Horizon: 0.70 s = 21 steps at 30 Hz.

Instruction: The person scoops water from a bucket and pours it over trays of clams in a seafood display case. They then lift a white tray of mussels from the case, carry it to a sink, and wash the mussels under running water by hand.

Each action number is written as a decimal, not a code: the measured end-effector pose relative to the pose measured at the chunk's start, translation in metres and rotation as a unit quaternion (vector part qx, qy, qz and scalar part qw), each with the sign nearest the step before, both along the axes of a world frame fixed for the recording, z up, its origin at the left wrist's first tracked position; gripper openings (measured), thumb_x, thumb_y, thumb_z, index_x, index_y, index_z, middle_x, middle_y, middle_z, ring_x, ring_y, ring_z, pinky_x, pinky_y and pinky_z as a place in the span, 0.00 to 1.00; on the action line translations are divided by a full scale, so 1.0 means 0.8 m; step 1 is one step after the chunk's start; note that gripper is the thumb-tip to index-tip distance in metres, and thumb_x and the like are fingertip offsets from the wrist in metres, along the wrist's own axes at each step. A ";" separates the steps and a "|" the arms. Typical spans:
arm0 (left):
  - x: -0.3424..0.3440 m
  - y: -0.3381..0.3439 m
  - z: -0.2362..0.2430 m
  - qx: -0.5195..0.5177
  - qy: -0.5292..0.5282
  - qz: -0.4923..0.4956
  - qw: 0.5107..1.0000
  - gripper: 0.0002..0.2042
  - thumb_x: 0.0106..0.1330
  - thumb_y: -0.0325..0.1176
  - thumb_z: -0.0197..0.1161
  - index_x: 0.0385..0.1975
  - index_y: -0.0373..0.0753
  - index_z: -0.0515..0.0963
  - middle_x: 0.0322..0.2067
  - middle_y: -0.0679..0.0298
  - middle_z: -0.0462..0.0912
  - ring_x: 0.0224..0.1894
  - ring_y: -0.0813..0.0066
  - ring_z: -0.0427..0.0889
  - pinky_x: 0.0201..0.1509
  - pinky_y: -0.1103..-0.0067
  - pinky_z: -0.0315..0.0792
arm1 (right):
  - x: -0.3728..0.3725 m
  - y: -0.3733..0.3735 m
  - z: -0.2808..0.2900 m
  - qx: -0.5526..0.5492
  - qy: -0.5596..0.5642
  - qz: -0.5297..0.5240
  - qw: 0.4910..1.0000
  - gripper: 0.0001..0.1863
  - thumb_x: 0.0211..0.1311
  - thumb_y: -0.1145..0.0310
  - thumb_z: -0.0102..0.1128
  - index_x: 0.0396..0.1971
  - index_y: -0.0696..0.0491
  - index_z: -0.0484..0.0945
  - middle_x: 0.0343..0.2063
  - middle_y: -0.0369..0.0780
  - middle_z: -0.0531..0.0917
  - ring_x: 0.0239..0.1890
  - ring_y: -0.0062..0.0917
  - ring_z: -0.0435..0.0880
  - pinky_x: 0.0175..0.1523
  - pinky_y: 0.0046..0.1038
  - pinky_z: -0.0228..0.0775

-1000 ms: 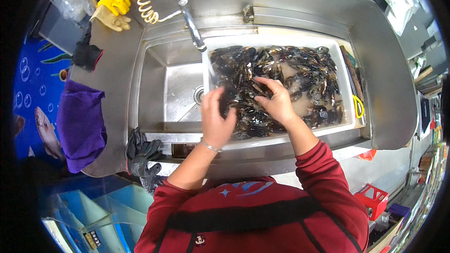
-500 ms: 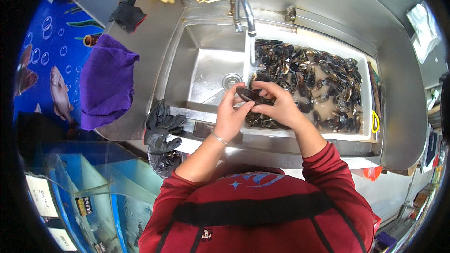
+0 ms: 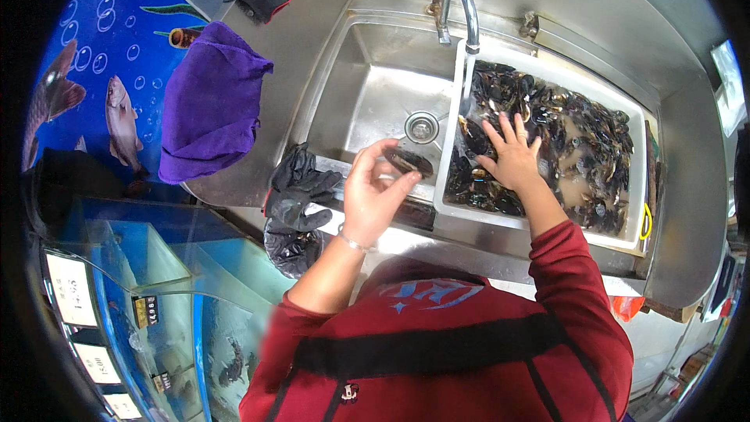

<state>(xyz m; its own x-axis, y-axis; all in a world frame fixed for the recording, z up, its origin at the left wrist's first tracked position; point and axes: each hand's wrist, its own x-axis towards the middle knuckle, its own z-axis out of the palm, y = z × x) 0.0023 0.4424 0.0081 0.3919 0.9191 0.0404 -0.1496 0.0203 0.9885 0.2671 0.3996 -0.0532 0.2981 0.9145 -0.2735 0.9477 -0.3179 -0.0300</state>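
Between the thumb and fingers of my left hand [image 3: 375,191] is a dark mussel [image 3: 409,162], held over the front edge of the steel sink basin [image 3: 375,101]. My right hand [image 3: 514,155] lies palm down with its fingers spread on the heap of mussels [image 3: 582,121]. These black mussels sit in cloudy water in a white rectangular tub [image 3: 637,176]. Water runs from the curved chrome faucet [image 3: 473,16] into the tub's left end.
Black gloves [image 3: 301,187] hang at the sink's front left edge. A purple cloth [image 3: 215,101] lies over the left side of the counter. Glass water tanks [image 3: 148,258] stand at the lower left. A yellow loop [image 3: 646,221] hangs by the tub's right corner.
My right hand has let go of the mussel and moved right onto the heap, its fingers spreading. My left hand keeps the mussel. The view has shifted, too.
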 end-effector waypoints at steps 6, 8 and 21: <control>-0.014 -0.039 0.179 0.293 -0.013 -0.146 0.945 0.24 0.43 0.34 0.76 0.39 0.35 0.74 0.37 0.57 0.78 0.38 0.60 0.79 0.42 0.72 0.74 | 0.015 -0.032 -0.004 0.000 -0.001 -0.044 0.999 0.39 0.56 0.48 0.59 0.67 0.32 0.53 0.71 0.37 0.43 0.72 0.41 0.35 0.62 0.68 0.39; -0.006 -0.049 0.215 0.279 -0.086 -0.187 0.938 0.13 0.53 0.29 0.69 0.33 0.35 0.72 0.34 0.53 0.76 0.32 0.59 0.80 0.33 0.73 0.79 | 0.023 -0.029 0.002 0.010 -0.016 -0.042 0.999 0.40 0.55 0.51 0.61 0.67 0.31 0.52 0.71 0.37 0.43 0.72 0.43 0.35 0.61 0.70 0.42; -0.015 -0.095 0.236 0.167 -0.077 -0.057 0.981 0.12 0.59 0.35 0.64 0.30 0.35 0.70 0.34 0.52 0.74 0.29 0.57 0.81 0.29 0.73 0.81 | 0.021 -0.027 0.007 0.021 -0.009 -0.032 0.999 0.40 0.54 0.52 0.62 0.66 0.31 0.54 0.71 0.37 0.43 0.72 0.43 0.36 0.61 0.70 0.41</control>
<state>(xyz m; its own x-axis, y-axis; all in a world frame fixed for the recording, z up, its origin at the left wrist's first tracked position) -0.0093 0.3664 0.1972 0.4579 0.7950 0.3979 -0.3131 -0.2748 0.9091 0.2835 0.3779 -0.0476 0.3602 0.9041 -0.2299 0.9262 -0.3760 -0.0278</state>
